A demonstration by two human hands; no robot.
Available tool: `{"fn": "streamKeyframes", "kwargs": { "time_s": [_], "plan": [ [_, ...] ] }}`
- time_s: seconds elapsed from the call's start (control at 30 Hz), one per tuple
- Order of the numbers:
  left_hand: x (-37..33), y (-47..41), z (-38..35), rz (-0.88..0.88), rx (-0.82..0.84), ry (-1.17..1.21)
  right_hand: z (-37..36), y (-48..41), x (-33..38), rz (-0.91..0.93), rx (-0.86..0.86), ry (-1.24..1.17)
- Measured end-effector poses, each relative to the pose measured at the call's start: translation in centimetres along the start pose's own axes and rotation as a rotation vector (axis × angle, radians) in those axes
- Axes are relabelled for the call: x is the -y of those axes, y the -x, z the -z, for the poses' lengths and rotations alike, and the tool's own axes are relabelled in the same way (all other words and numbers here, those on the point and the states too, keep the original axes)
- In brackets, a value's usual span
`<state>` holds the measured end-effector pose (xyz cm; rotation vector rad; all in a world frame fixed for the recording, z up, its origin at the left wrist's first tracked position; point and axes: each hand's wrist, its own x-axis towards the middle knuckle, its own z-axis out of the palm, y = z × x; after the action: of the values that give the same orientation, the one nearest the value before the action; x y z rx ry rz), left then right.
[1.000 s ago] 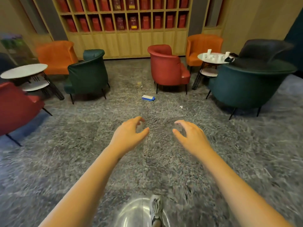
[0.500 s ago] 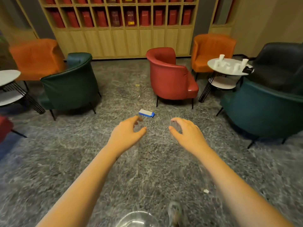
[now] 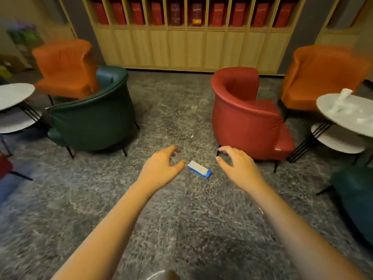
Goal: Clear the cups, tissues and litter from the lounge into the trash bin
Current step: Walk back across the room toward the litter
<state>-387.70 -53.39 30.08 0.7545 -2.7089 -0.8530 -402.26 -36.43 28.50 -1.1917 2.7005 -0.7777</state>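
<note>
Grey speckled carpet [image 3: 101,209] is shown with litter scattered on it. At far left a white round table [image 3: 14,96] is seen, then an orange chair [image 3: 64,69] and a dark green armchair [image 3: 94,118]. The left hand [image 3: 161,168] is held forward with fingers spread and curled, nothing gripped. Just beside its thumb, in the gap between both hands, a small blue-and-white box [image 3: 199,169] is seen lying flat on the carpet. The right hand [image 3: 238,168] is likewise held unclenched and empty. No obstacle is seen between hands and box.

Small pale scraps [image 3: 191,135] beyond the box are judged easy to overlook against the mottled pile. The light box could be nudged away if touched from one side only. Further right, a red armchair [image 3: 248,118] and its thin black legs stand near the right hand's path and could be knocked. On the right-hand white table [image 3: 331,104], blurred white cups or tissues [image 3: 343,98] remain uncollected; which they are cannot be told. No trash bin is identifiable.
</note>
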Motion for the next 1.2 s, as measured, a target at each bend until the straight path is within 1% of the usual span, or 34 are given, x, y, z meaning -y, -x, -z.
{"fn": "streamKeyframes", "kwargs": {
  "time_s": [0.1,0.27,0.47,0.63,0.73,0.87,0.97,1.07,1.2],
  "plan": [
    [2.7,-9.4,-0.2,0.012,-0.004,-0.001,-2.7,-9.4,-1.4,0.015,0.023,-0.023],
    [7.8,-26.7,0.3,-0.022,0.015,-0.017,-6.9,-26.7,-3.3,0.014,0.001,-0.045],
    [11.9,-46.5,3.5,-0.072,0.074,-0.03,-9.0,-45.3,-4.2,-0.077,-0.028,-0.121],
    [15.3,-61.5,3.3,-0.096,0.164,-0.017,-10.9,-58.2,-7.2,-0.145,-0.05,-0.144],
    [18.3,-70.8,1.4,-0.106,0.228,-0.019,-14.0,-66.4,-10.1,-0.189,-0.06,-0.19],
    [23.4,-83.8,-3.2,-0.082,0.282,0.032,-20.6,-77.7,-15.4,-0.272,-0.069,-0.263],
    [27.4,-92.8,-7.3,-0.031,0.356,0.064,-25.3,-85.6,-19.5,-0.406,0.008,-0.32],
    [30.7,-99.8,-10.8,-0.022,0.428,0.082,-29.0,-91.8,-23.1,-0.502,0.031,-0.362],
    [35.2,-107.1,-16.6,-0.045,0.426,0.131,-34.5,-97.5,-28.3,-0.583,-0.039,-0.421]
  ]
}}
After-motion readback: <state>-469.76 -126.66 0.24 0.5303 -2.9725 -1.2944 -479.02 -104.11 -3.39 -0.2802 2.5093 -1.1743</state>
